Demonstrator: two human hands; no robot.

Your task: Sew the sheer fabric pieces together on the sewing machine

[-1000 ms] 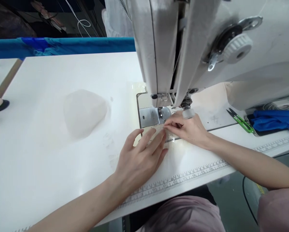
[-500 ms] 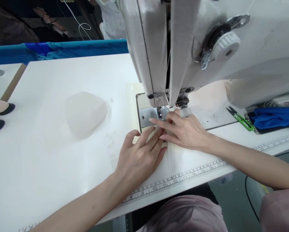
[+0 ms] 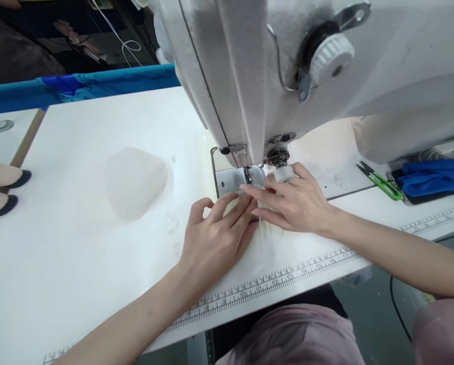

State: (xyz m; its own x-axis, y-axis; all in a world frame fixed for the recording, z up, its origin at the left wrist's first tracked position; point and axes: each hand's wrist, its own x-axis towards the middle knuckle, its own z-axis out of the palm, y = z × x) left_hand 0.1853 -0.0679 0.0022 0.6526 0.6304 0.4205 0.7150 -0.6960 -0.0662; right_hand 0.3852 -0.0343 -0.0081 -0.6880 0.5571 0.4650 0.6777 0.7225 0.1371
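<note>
A sewing machine's needle and presser foot (image 3: pixel 248 175) stand over a metal needle plate (image 3: pixel 229 181). Just in front of the foot, the fingertips of my left hand (image 3: pixel 215 233) and my right hand (image 3: pixel 291 203) meet and overlap. Both hands are closed around a thin, see-through whitish material (image 3: pixel 264 235), faintly visible trailing toward me below the fingertips. My right index finger points left along the plate's front edge. The left thumb is tucked beneath its fingers. Most of what lies between the fingertips is hidden.
The machine head (image 3: pixel 227 76) hangs over the work area. Green-handled thread snips (image 3: pixel 381 182) and blue cloth (image 3: pixel 438 177) lie at right. A printed ruler (image 3: pixel 261 289) runs along the front edge of the white table (image 3: pixel 78 253). Black-tipped beige objects (image 3: pixel 6 192) jut in at left.
The view has shifted slightly, so the machine head sits further left. My hands remain together at the presser foot, and the see-through material shows more plainly below my fingers.
</note>
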